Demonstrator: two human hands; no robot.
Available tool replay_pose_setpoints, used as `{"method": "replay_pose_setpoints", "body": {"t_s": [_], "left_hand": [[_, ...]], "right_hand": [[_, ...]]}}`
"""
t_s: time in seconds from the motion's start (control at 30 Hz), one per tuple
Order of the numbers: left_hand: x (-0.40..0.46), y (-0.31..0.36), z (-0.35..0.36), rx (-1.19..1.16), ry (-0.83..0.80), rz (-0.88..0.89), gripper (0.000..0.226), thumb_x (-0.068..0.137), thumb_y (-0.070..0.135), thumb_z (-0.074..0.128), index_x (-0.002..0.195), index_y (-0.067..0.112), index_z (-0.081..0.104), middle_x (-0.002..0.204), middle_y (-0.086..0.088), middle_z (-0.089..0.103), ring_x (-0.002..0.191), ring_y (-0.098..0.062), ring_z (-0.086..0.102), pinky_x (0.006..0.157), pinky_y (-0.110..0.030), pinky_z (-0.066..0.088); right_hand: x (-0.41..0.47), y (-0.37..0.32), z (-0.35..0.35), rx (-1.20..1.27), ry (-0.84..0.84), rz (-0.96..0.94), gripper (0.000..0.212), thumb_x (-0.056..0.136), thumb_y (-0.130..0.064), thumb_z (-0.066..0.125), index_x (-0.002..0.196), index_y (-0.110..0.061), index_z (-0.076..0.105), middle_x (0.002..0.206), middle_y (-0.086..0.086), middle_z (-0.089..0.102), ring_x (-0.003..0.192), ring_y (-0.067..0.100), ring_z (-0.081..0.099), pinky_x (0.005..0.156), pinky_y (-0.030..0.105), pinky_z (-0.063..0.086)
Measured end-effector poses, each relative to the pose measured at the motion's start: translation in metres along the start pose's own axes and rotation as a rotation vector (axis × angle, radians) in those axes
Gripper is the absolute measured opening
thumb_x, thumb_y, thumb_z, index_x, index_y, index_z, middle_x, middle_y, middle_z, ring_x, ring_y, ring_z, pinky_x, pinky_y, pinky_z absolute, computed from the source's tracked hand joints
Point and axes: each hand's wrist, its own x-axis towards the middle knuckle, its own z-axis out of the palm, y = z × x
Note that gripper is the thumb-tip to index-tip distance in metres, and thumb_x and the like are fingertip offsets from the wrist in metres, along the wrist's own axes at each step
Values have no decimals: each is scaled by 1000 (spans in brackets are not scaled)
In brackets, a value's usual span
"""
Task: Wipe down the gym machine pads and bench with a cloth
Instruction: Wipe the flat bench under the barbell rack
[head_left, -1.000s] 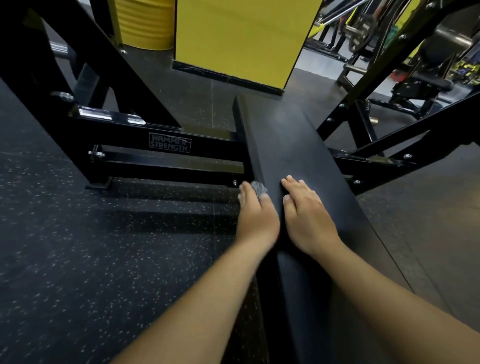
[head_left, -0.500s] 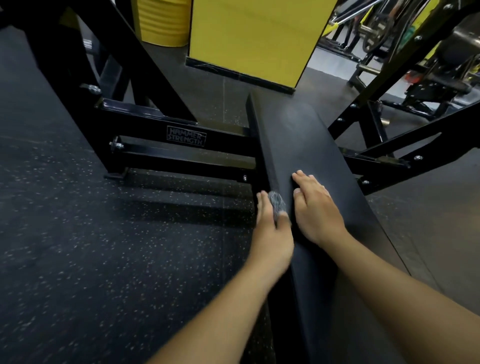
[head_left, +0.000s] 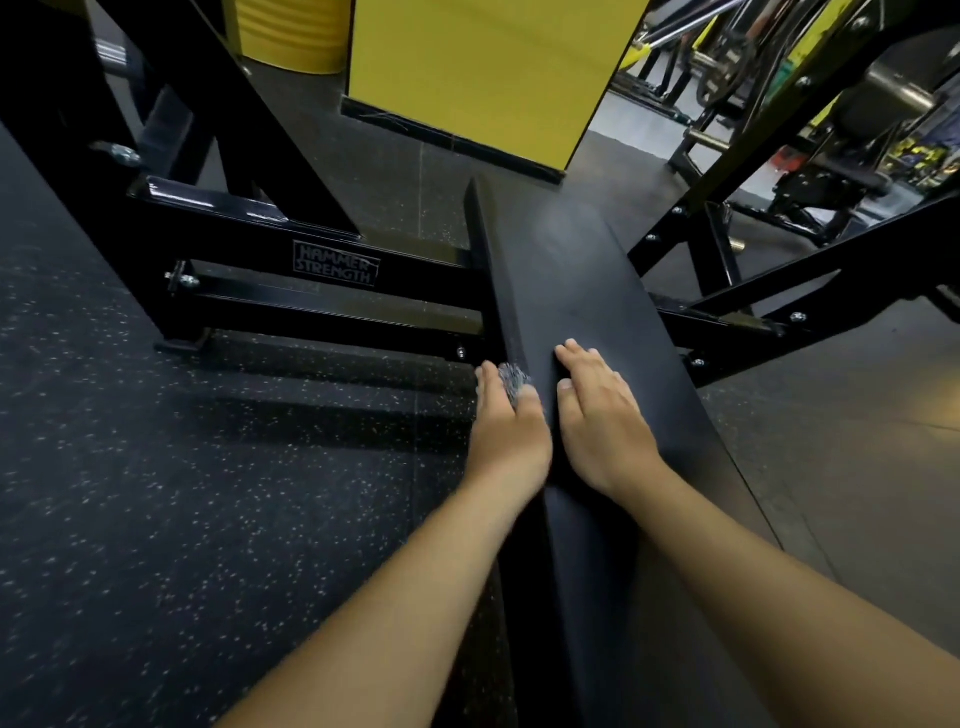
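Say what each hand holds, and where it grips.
Left hand holds a grey cloth between fingers and thumb, against the bench edge. Right hand holds nothing.

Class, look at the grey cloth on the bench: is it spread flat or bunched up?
Bunched up. The cloth shows only as a small grey wad pinched in the left hand against the bench side edge.

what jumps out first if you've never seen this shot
Two bare hands on a long black bench at centre: the left hand presses a grey cloth against the bench's left side, the right hand lies flat on top. Behind stands a bright yellow wall.
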Motion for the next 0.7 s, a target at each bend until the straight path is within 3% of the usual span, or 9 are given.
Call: {"method": "replay_pose_setpoints", "body": {"t_s": [0.1,0.27,0.5,0.7], "left_hand": [[45,20,-4,24,-19,24,62,110,28,33,164,14,5,172,-6,9,158,-22,11,127,-37,10],[67,25,-8,64,-52,45,62,111,30,31,165,20,2,172,-3,7,157,-22,13,127,-42,13],[-9,-4,-2,27,-62,76,65,107,21,40,164,28,10,171,11,9,155,-9,19,125,-27,14],[-97,-36,-4,-11,-81,-1,61,109,38,37,161,44,5,169,20,11,153,-2,18,126,-26,14]], "right_hand": [[-1,1,0,3,15,-3,48,109,-25,32,158,-25,32,166,-10,25,155,9,12,128,35,6],[0,1,1,4,19,-8,49,109,-25,31,157,-26,33,166,-10,25,155,9,12,128,36,8],[1,6,0,-3,19,-7,49,108,-25,32,157,-26,34,166,-10,25,156,10,12,128,36,7],[-1,3,0,1,20,-11,49,108,-26,31,157,-26,34,166,-10,26,156,10,13,128,35,7]]}}
